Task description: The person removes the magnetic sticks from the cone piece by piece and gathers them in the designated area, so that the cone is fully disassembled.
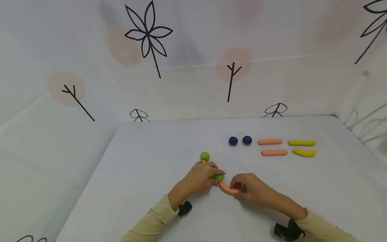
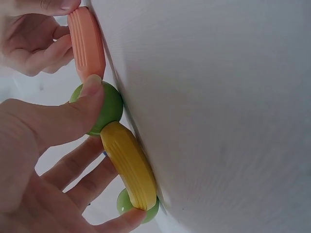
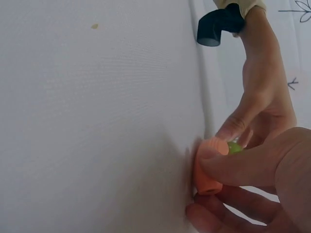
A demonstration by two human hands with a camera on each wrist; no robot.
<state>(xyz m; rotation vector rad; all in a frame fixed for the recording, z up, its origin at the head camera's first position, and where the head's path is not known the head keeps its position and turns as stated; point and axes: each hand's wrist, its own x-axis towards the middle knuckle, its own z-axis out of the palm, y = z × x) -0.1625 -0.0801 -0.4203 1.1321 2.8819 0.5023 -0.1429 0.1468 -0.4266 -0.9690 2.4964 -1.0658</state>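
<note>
My left hand (image 1: 195, 178) holds a short chain of toy pieces on the white table. Its thumb presses a green ball (image 2: 112, 104), with fingers behind the chain and one fingertip at the far end of a yellow curved rod (image 2: 129, 162). That rod links this ball to a second green ball (image 1: 205, 156). My right hand (image 1: 257, 189) pinches the outer end of an orange curved rod (image 1: 226, 189) between thumb and fingers. The rod's other end meets the green ball under my left thumb, as the left wrist view shows.
Further back on the white table (image 1: 145, 144) lie two dark blue balls (image 1: 233, 140), two straight orange rods (image 1: 274, 152), a straight yellow rod (image 1: 301, 143) and a curved yellow rod (image 1: 304, 153). Black wrist-worn pieces (image 1: 287, 231) sit at both sleeves. Patterned white cloth (image 1: 193, 90) rises behind.
</note>
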